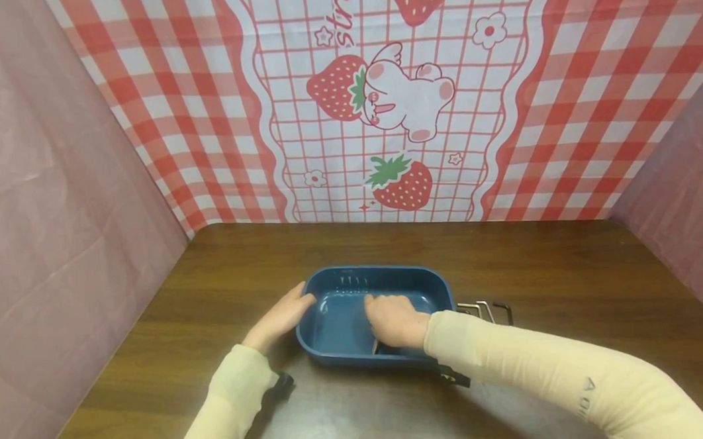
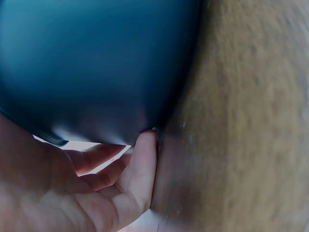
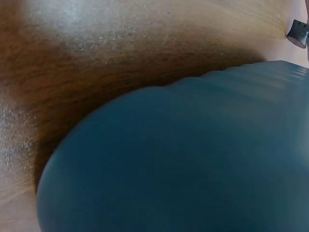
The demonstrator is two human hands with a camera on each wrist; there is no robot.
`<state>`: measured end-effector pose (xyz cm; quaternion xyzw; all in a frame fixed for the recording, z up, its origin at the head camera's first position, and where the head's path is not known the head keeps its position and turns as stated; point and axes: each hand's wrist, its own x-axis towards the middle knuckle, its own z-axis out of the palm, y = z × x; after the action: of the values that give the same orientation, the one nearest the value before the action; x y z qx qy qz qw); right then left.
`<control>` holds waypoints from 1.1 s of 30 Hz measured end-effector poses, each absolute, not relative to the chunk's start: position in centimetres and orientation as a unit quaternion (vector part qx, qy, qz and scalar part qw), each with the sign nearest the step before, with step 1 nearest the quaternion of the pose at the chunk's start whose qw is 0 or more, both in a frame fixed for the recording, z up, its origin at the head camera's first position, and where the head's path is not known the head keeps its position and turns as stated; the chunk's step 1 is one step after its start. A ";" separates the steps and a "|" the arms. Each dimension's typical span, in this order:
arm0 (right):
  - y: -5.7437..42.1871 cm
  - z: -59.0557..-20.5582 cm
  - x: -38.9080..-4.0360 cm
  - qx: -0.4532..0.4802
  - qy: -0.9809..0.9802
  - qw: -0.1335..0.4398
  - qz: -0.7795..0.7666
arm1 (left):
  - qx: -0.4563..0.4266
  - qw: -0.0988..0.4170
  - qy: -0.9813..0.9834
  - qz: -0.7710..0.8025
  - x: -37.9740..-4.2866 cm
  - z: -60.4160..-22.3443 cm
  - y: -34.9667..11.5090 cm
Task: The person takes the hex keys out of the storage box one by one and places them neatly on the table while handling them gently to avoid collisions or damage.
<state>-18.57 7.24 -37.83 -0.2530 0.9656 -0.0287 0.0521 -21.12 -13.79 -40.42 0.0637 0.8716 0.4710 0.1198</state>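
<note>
A blue rectangular tub (image 1: 334, 353) with rounded corners stands on the wooden table. At its left end my left hand (image 1: 285, 316) grips the tub, thumb at the rim and fingers on the outer wall. In the left wrist view those fingers (image 2: 142, 164) touch the wall low down, close to the tabletop. My right hand (image 1: 395, 320) is inside the tub with its fingers curled; a thin pale sliver shows below it, and I cannot tell if it is held. The tub's outer wall (image 3: 169, 159) fills most of the right wrist view, with the right hand out of sight.
Several bent metal rods (image 1: 484, 310), like hex keys, lie just right of the tub, partly hidden by the right sleeve (image 1: 513, 343). Behind the table (image 1: 183, 308) hangs a red-and-white checked cloth (image 1: 203, 121) with strawberries. Pink curtains (image 1: 58, 195) hang at both sides.
</note>
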 end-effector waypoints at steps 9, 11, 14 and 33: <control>7.8 -37.0 -17.9 -0.244 0.967 0.053 -0.046 | 0.064 0.121 0.870 0.473 -21.1 -40.5 -13.7; 8.0 -36.6 -17.8 -0.239 0.967 0.061 -0.063 | 0.065 0.121 0.870 0.474 -21.1 -40.4 -13.6; 8.3 -36.2 -17.7 -0.234 0.966 0.066 -0.083 | 0.066 0.121 0.870 0.474 -21.1 -40.4 -13.7; 9.2 -34.6 -16.4 -0.280 0.949 0.047 -0.136 | 0.072 0.120 0.873 0.468 -21.2 -40.4 -13.9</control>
<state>-16.40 9.16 -34.62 -0.2802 0.9491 -0.1362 0.0470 -21.19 -13.89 -40.39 0.0715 0.8726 0.4681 0.1200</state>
